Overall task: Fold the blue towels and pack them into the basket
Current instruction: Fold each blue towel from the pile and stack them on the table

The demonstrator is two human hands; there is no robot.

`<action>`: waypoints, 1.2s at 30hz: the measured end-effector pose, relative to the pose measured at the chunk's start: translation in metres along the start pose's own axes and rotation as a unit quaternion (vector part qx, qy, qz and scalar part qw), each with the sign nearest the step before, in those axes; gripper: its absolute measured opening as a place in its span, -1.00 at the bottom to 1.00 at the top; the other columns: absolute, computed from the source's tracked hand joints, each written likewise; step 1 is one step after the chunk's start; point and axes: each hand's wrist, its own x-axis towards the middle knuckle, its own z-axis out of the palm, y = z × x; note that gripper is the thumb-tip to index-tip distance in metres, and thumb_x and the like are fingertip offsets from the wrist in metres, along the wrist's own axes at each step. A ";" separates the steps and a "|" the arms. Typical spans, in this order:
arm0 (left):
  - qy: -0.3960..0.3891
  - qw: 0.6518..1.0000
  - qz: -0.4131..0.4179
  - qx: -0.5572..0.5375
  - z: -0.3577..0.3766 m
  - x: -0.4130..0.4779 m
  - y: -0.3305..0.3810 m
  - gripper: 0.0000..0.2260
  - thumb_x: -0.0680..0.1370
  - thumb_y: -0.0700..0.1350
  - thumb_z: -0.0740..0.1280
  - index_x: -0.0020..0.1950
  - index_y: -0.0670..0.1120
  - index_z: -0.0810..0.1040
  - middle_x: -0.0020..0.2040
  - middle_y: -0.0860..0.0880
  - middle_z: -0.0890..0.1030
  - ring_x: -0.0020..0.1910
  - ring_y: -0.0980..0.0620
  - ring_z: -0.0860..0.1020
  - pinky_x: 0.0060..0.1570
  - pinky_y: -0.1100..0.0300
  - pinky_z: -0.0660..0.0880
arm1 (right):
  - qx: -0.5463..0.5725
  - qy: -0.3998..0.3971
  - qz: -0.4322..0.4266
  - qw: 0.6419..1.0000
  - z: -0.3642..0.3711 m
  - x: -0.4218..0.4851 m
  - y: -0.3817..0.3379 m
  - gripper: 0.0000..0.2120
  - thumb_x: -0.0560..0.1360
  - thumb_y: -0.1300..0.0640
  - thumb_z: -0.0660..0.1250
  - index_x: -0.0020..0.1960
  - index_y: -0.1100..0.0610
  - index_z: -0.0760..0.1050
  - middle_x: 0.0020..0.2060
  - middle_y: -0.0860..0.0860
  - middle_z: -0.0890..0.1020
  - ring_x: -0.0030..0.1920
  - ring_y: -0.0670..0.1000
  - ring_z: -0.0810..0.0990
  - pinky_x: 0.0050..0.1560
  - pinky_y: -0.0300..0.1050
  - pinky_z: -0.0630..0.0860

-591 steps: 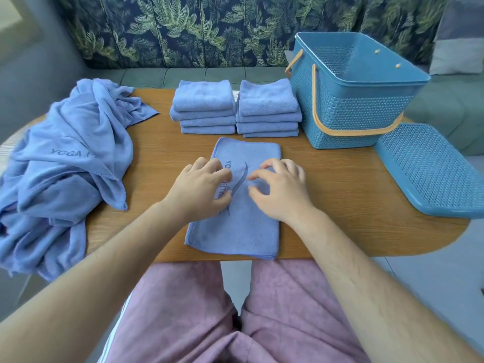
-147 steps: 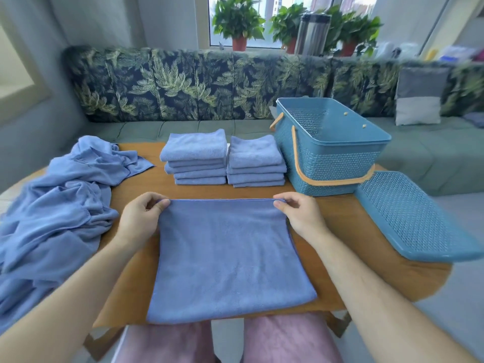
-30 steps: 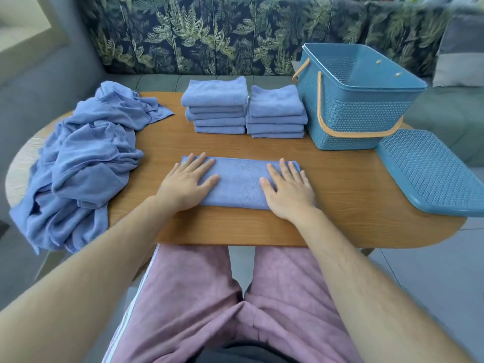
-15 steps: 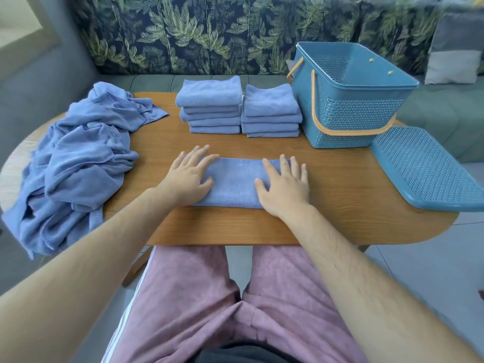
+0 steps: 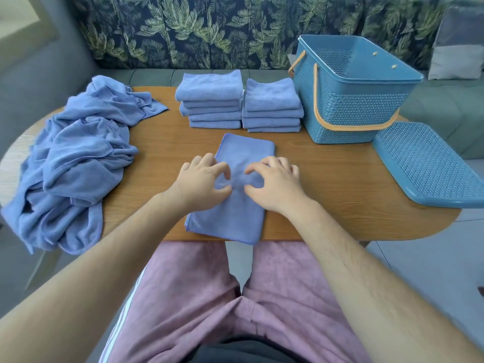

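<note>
Currently the person is working on one blue towel (image 5: 235,213), which is lying on the wooden table (image 5: 340,184) as a long narrow strip running straight away from the body, its near end reaching the table's front edge. Both hands are meeting at its middle with fingers curled. The left hand (image 5: 203,183) is pinching the cloth between thumb and fingertips, and the right hand (image 5: 275,183) is doing the same just beside it, so small creases are gathering between them. Judging by this grip, they are fixing the crosswise fold line and getting ready to bring one half over the other.

Just beyond the strip's far end, two stacks of folded towels (image 5: 210,100) are sitting side by side, probably waiting there so they can go in together. To their right the basket (image 5: 353,108) is standing open, its orange handle hanging down over the front wall; nothing is showing in the part of its inside that can be seen, so packing is apparently not yet beginning. Its lid (image 5: 429,163) is lying flat at the table's right end, out of the way. At the left end a heap of unfolded towels (image 5: 76,161) is spilling over the edge, suggesting plenty of folding is remaining.
</note>
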 end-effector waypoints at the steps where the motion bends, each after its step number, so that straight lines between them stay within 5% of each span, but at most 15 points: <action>1: 0.006 1.000 0.000 -0.023 0.001 -0.001 0.001 -0.75 0.51 0.16 0.32 0.16 0.18 0.49 0.10 0.08 0.37 0.14 -0.01 0.35 0.18 0.04 0.25 | 0.007 -0.020 0.002 1.000 -0.001 -0.001 -0.001 -0.66 0.45 -0.19 0.33 0.22 -0.24 0.50 0.25 -0.14 0.44 0.38 0.00 0.28 0.36 0.03 0.12; 9: -0.012 0.998 -0.042 -0.039 0.015 -0.002 0.003 -0.68 0.51 0.26 0.32 0.24 0.25 0.47 0.17 0.11 0.37 0.28 0.00 0.31 0.19 0.05 0.22 | 0.039 -0.101 -0.019 0.994 0.000 0.000 0.009 -0.62 0.48 -0.16 0.33 0.29 -0.30 0.46 0.45 -0.18 0.35 0.50 -0.07 0.23 0.47 0.04 0.13; 13: -0.011 0.998 -0.042 -0.040 0.013 -0.011 0.004 -0.64 0.52 0.31 0.28 0.28 0.26 0.48 0.20 0.13 0.38 0.32 0.02 0.31 0.23 0.04 0.21 | 0.051 -0.063 -0.062 0.995 0.002 -0.010 0.013 -0.59 0.52 -0.17 0.35 0.36 -0.20 0.50 0.46 -0.15 0.39 0.50 -0.08 0.24 0.48 0.00 0.18; 17: 0.003 0.996 0.045 -0.072 0.000 -0.037 0.002 -0.58 0.46 0.35 0.22 0.26 0.26 0.48 0.21 0.20 0.38 0.30 0.07 0.31 0.21 0.09 0.20 | 0.089 0.003 -0.170 0.981 -0.002 -0.045 0.020 -0.55 0.51 -0.28 0.27 0.32 -0.11 0.56 0.37 -0.15 0.49 0.42 -0.07 0.36 0.40 -0.04 0.31; 22: -0.044 0.987 0.128 -0.081 0.000 -0.085 0.002 -0.54 0.41 0.42 0.32 0.22 0.26 0.49 0.19 0.21 0.40 0.26 0.08 0.34 0.20 0.10 0.19 | 0.045 -0.083 -0.223 0.970 -0.001 -0.082 0.031 -0.31 0.34 -0.35 0.46 0.40 -0.12 0.48 0.38 -0.13 0.43 0.40 -0.08 0.33 0.38 -0.13 0.26; 26: -0.035 0.988 0.149 -0.034 0.008 -0.105 -0.005 -0.51 0.36 0.13 0.50 0.26 0.21 0.47 0.19 0.14 0.40 0.24 0.06 0.36 0.17 0.07 0.23 | 0.054 -0.058 -0.214 0.974 0.005 -0.095 0.033 -0.43 0.33 0.11 0.47 0.33 -0.11 0.54 0.32 -0.13 0.48 0.35 -0.04 0.40 0.27 -0.22 0.21; 28: -0.023 0.987 0.156 -0.028 0.006 -0.107 -0.005 -0.54 0.35 -0.05 0.41 0.23 0.19 0.48 0.14 0.13 0.41 0.16 0.04 0.40 0.10 0.09 0.24 | 0.077 -0.034 -0.217 0.973 0.002 -0.098 0.031 -0.53 0.34 0.14 0.37 0.23 -0.11 0.60 0.22 -0.16 0.55 0.27 -0.04 0.48 0.24 -0.14 0.28; 33: 0.010 0.974 0.146 -0.175 -0.006 -0.110 -0.002 -0.84 0.51 -0.07 0.31 0.06 0.06 0.58 -0.09 0.14 0.52 -0.12 0.05 0.47 -0.09 0.02 0.44 | 0.193 -0.007 -0.195 0.962 -0.008 -0.103 0.027 -0.83 0.53 0.04 0.36 0.10 -0.01 0.61 -0.03 -0.15 0.65 0.02 -0.07 0.62 0.08 0.06 0.51; 36: 0.027 0.953 0.065 -0.296 -0.014 -0.106 0.002 -0.81 0.57 -0.11 0.40 0.14 0.10 0.54 -0.15 0.11 0.53 -0.21 0.03 0.47 -0.15 0.10 0.46 | 0.311 0.000 -0.109 0.944 -0.017 -0.104 0.019 -0.74 0.56 0.15 0.43 0.19 -0.08 0.50 -0.12 -0.06 0.67 -0.11 0.00 0.64 0.04 -0.02 0.54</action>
